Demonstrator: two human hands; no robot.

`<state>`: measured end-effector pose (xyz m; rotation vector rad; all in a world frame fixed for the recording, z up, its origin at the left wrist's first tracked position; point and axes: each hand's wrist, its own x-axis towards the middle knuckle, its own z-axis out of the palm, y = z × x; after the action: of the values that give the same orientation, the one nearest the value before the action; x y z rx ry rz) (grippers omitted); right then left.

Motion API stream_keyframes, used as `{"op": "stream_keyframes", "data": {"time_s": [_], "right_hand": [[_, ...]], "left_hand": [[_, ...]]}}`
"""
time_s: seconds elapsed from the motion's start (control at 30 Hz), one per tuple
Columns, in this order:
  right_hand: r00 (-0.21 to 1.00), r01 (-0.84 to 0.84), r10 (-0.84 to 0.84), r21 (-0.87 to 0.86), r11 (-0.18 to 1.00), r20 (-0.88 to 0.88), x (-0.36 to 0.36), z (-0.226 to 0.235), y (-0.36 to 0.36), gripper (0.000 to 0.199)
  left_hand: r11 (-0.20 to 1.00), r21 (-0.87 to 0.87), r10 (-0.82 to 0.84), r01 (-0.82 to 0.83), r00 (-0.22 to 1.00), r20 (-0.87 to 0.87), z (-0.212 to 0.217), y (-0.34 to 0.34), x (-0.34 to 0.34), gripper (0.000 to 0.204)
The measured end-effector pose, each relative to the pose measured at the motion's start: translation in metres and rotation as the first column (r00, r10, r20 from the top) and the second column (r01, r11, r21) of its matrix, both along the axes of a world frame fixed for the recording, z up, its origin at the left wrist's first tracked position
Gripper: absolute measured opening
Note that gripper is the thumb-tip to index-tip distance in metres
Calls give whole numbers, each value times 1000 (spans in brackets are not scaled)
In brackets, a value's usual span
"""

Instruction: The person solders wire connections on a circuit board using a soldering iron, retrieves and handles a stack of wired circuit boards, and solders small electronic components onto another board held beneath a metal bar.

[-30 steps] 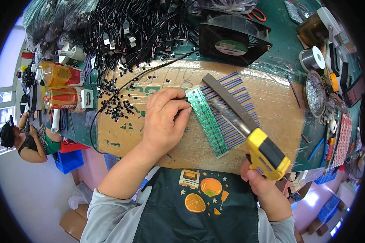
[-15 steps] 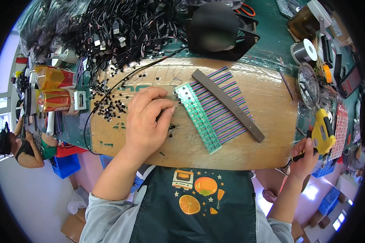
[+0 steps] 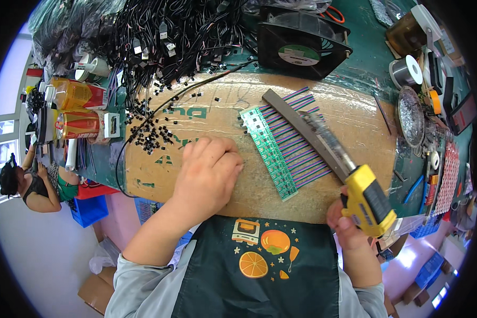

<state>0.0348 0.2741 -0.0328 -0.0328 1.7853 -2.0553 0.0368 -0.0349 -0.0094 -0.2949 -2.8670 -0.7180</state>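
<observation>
Your left hand [image 3: 209, 172] lies palm-down on the brown cardboard sheet [image 3: 206, 122] that covers the worktop [image 3: 363, 50], its fingers [image 3: 229, 150] curled under and bunched at the tips; whether they pinch anything you cannot tell, since the knuckles hide it. The long green circuit strip [image 3: 267, 153] lies just to the right of those fingertips, close beside them but not touching, running at a slant from upper left to lower right. From its right edge a fan of striped coloured wires [image 3: 297, 138] spreads outward, and a dark grey bar [image 3: 302, 130] lies across them, pressing them flat.

Your right hand [image 3: 347, 225] sits at the near edge of the cardboard, its fingers clenched around the handle of a yellow and black soldering tool [image 3: 368, 199]. The tool's metal barrel [image 3: 328, 140] points up and to the left, lying along the grey bar above the wires, with its tip over the upper part of the fan, well apart from your left hand.

To the left of your left hand a scatter of small black components [image 3: 151, 135] lies on the cardboard, and a thin black cable [image 3: 159, 114] loops past them. Beyond, a heap of black leads [image 3: 159, 37] fills the far side of the worktop, with a black square fan [image 3: 302, 40] to its right and two drink cartons [image 3: 82, 108] at the left edge. Another person [image 3: 29, 185] sits far off to the left
</observation>
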Motion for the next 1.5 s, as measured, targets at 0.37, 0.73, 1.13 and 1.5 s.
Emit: {"op": "stream_keyframes", "data": {"time_s": [0.37,0.73,1.13,1.5], "right_hand": [[924,-318,359,257,913,-132,-6,8,-43,26],[949,-305,308,41,951,-70,-13,18,-53,11],[957,-285,282,38,958,69,-14,19,-47,11],[881,-463,472,293,836,45,-3,3,-9,18]], "left_hand": [[806,413,-376,424,906,-196,6,45,22,33],[762,571,-294,305,949,-115,4,48,15,22],[940,319,-101,123,991,-84,3,24,-2,18],[971,208,147,-116,980,-137,-27,7,-24,14]]}}
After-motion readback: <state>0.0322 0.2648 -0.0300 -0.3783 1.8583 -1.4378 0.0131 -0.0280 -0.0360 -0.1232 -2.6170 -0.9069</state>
